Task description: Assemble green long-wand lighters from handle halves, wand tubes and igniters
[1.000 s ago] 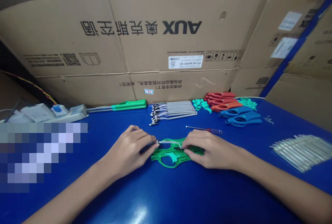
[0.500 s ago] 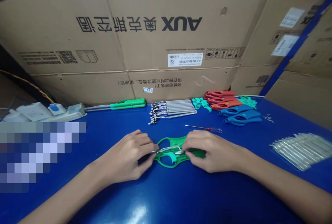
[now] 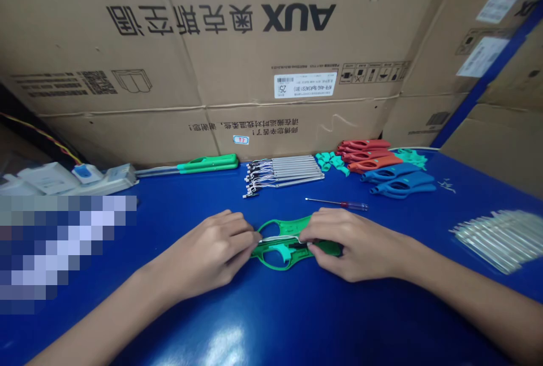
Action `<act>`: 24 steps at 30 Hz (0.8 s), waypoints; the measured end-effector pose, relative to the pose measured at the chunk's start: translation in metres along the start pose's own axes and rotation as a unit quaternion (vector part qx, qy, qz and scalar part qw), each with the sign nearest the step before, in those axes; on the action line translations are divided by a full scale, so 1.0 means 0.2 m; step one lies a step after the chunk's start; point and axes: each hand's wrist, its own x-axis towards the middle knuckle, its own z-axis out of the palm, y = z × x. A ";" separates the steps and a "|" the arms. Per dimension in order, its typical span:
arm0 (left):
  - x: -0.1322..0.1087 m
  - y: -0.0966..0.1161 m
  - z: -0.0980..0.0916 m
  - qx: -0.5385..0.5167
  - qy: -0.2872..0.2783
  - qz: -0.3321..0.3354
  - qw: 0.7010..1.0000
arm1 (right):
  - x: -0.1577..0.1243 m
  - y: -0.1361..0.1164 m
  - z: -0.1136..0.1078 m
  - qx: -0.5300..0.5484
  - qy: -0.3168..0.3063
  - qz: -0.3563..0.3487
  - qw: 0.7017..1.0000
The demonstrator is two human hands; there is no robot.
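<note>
The left hand (image 3: 207, 255) and right hand (image 3: 352, 244) both close narrowly on a green plastic lighter shell (image 3: 280, 260), which lies on the blue counter (image 3: 169, 326) between them. Their fingers cover both sides of the shell, hiding how the thin metal rod with white wire (image 3: 280, 239) sits inside it. A pixelated patch (image 3: 63, 253) hides the counter's near left. To the right, a clear plastic bag (image 3: 500, 239) holds slim translucent tubes (image 3: 496, 241), too blurred to count.
</note>
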 end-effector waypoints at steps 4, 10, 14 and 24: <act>-0.01 0.00 -0.02 -0.025 -0.004 0.010 1.000 | 0.00 0.00 0.00 0.002 0.003 -0.001 1.000; 0.00 0.04 -0.04 -0.030 -0.028 0.005 0.999 | -0.01 0.00 0.01 0.009 0.005 -0.009 1.000; 0.00 0.05 -0.04 -0.025 -0.044 -0.003 0.999 | -0.01 0.00 0.00 0.012 -0.011 -0.008 1.000; 0.02 0.09 -0.01 -0.012 -0.015 -0.024 1.000 | -0.01 -0.01 -0.02 0.008 -0.024 -0.008 1.000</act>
